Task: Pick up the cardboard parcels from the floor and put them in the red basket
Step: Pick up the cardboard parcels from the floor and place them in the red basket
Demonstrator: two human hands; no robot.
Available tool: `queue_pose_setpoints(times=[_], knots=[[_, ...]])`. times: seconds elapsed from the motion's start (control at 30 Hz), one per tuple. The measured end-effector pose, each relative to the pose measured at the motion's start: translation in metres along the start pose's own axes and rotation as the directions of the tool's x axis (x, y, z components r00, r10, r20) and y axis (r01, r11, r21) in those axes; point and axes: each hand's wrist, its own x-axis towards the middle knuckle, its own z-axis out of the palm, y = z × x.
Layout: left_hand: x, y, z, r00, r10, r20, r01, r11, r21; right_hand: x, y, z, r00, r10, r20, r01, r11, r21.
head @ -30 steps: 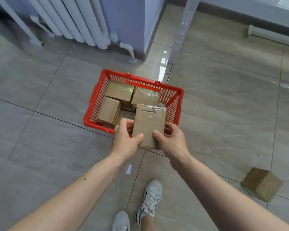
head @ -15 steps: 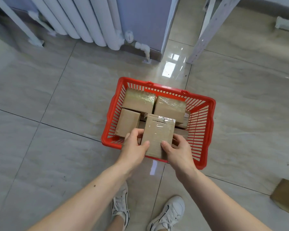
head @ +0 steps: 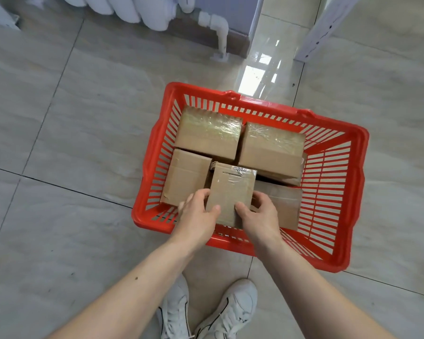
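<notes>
While both thumbs press its top, left hand (head: 196,216) and right hand (head: 261,216) grip a parcel (head: 230,189) over the basket (head: 357,167).

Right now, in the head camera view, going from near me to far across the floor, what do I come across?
White shoes → the left hand and right hand gripping the held parcel → the two film-wrapped parcels at the far end of the red basket → white radiator pipe.

The radiator (head: 123,8) is cut off by the top edge — both shoes (head: 227,311) by the bottom; the held parcel (head: 230,189) hides the parcel (head: 279,206) beneath it.
</notes>
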Motion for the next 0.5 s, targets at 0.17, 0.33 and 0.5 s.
queue_pose_setpoints(times=[0.17,0.33,0.5], knots=[[0.019,-0.007,0.005,1.0,0.002,-0.002,-0.002,0.996,0.089,0.022,0.009,0.019,1.0,0.0,-0.008,0.0,1.0,0.007],[0.021,-0.005,0.0,0.999,-0.037,0.028,0.033,0.992,0.119,0.026,0.01,0.021,1.0,0.005,0.002,-0.005,1.0,-0.025],[0.007,0.002,-0.008,0.999,-0.052,0.013,0.051,0.995,0.09,0.012,0.0,0.004,0.999,0.031,0.023,-0.029,0.997,-0.067]])
